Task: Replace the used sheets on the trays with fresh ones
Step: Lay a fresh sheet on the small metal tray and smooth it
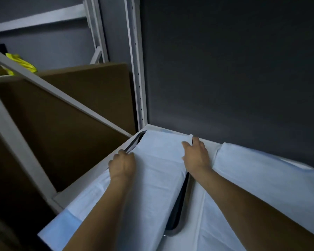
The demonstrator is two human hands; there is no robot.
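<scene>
Fitting a sheet [158,169] to the tray [176,231] is judged to be the step in hand, though a used one being lifted off cannot be ruled out. The sheet is spread over the tray at the far left corner of the white shelf [91,176], with a second sheet [261,171] just to its right. Its long axis is run from near to far, and its short far edge is pointed at the dark wall [225,69]. The left edge is gripped by the curled fingers of the left hand [122,164], beside the tray's dark rim. The right hand [196,154] is laid at the far right corner, fingers spread and nearly straight; whether the raised corner is pinched cannot be told. Next, both edges would need to be drawn evenly so that the rim is covered.
</scene>
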